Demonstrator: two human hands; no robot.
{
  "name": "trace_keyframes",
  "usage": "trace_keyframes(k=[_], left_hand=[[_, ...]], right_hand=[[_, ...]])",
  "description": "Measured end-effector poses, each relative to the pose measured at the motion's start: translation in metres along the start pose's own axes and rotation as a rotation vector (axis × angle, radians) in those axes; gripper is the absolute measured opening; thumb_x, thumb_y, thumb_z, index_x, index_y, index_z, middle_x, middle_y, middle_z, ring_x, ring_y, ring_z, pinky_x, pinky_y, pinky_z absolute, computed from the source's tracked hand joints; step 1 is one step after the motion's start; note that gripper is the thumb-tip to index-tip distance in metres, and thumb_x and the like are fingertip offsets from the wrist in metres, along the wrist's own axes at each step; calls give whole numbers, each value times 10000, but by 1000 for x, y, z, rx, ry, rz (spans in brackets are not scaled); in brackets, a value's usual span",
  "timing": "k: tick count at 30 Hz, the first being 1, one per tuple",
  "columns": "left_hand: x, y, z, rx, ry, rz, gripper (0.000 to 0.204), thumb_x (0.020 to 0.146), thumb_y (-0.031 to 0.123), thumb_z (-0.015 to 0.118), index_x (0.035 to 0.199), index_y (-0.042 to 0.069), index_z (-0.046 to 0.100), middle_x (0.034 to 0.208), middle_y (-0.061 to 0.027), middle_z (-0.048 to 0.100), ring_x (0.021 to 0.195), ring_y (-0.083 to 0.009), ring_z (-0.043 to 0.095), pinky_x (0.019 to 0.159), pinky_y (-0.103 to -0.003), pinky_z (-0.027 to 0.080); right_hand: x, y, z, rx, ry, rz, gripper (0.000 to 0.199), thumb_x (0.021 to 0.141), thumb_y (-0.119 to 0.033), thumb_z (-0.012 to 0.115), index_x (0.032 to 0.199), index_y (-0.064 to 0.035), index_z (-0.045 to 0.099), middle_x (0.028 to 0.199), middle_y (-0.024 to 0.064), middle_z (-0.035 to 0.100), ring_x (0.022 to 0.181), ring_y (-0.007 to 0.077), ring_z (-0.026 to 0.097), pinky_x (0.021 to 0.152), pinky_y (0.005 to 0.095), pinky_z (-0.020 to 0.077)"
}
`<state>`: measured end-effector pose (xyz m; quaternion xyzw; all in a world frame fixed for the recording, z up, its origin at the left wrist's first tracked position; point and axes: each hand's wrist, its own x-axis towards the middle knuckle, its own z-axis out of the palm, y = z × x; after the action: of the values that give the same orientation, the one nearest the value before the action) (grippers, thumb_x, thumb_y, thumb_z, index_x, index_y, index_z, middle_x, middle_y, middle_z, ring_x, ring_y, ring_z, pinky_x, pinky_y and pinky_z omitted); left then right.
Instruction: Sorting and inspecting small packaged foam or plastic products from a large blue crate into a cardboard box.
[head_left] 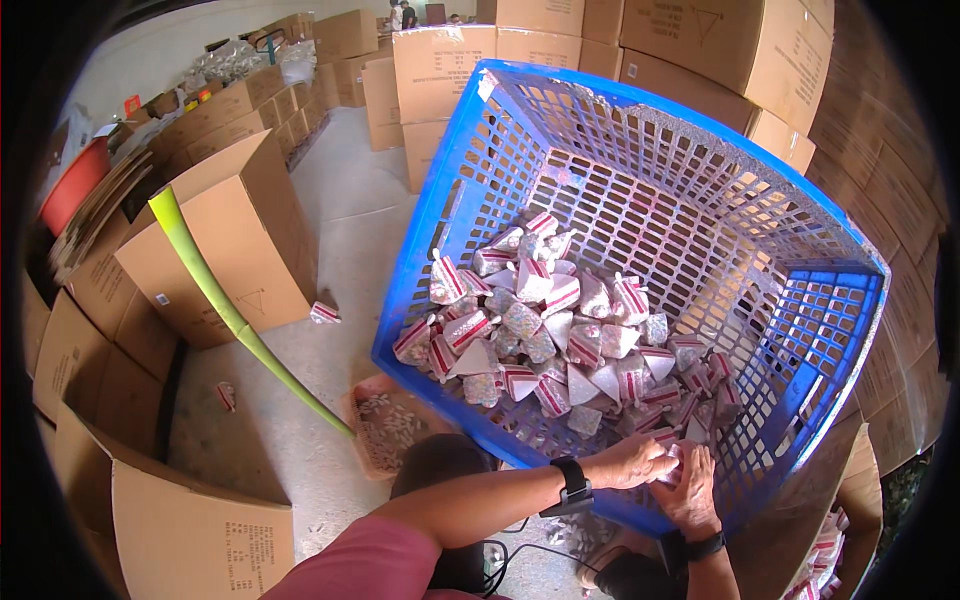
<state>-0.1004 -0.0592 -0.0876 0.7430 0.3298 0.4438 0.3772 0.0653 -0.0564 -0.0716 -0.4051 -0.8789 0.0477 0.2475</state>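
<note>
Over the near right side of a large blue plastic crate [425, 230], my left hand [628, 462] and my right hand [692, 490] meet. Between their fingers is a small pale wedge-shaped piece [671, 466], mostly covered by the fingertips. Both hands are closed on it, with a dark band on each wrist. Below them in the crate lies a heap of similar cake-slice-shaped pieces [535, 280], white and speckled grey with dark red stripes. Several have small white loops at a corner.
A shallow pinkish tray [368, 440] with small white bits sits left of the crate. A green curved strip [225, 310] rises near an open cardboard box [220, 240]. Two striped pieces lie on the floor. Another box [862, 500] at lower right holds more pieces. Stacked cartons [445, 75] stand behind.
</note>
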Motion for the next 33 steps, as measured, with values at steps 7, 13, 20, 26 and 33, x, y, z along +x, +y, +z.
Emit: trace_keyframes(k=[7,13,20,26,33], left_hand=[[8,16,-5,-782,-67,-358,497,910,462,378,574,101,435,461,40,377,392,-35,356,368,-203,253],[6,-2,-8,-362,70,-513,424,900,396,432,718,25,528,571,-35,512,503,-132,512,455,-272,398],[-8,5,15,392,-305,-334,226,729,202,556,803,-12,565,753,-208,585,745,-375,575,652,-456,450],[-38,12,42,594,-607,-209,162,685,179,565,694,19,592,680,-160,599,706,-319,605,606,-467,418],[-52,12,38,719,-662,-182,98,702,175,551,694,107,621,665,-63,605,641,-255,587,559,-401,355]], right_hand=[[-9,-3,-1,912,115,451,566,651,-234,740,1074,-26,425,923,62,535,828,145,511,731,274,428],[-19,80,-97,1381,671,441,661,700,-312,694,1197,8,399,1163,156,484,1067,251,477,895,370,401],[-51,137,-148,1735,432,-112,734,828,-506,442,1304,31,288,1386,183,263,1294,273,233,1042,431,196],[34,59,43,909,-201,611,477,725,-169,617,1144,15,481,1022,114,553,963,199,525,829,311,430],[53,24,183,-71,-451,137,535,643,-191,690,1088,-24,444,1052,154,478,1037,315,459,818,403,444]])
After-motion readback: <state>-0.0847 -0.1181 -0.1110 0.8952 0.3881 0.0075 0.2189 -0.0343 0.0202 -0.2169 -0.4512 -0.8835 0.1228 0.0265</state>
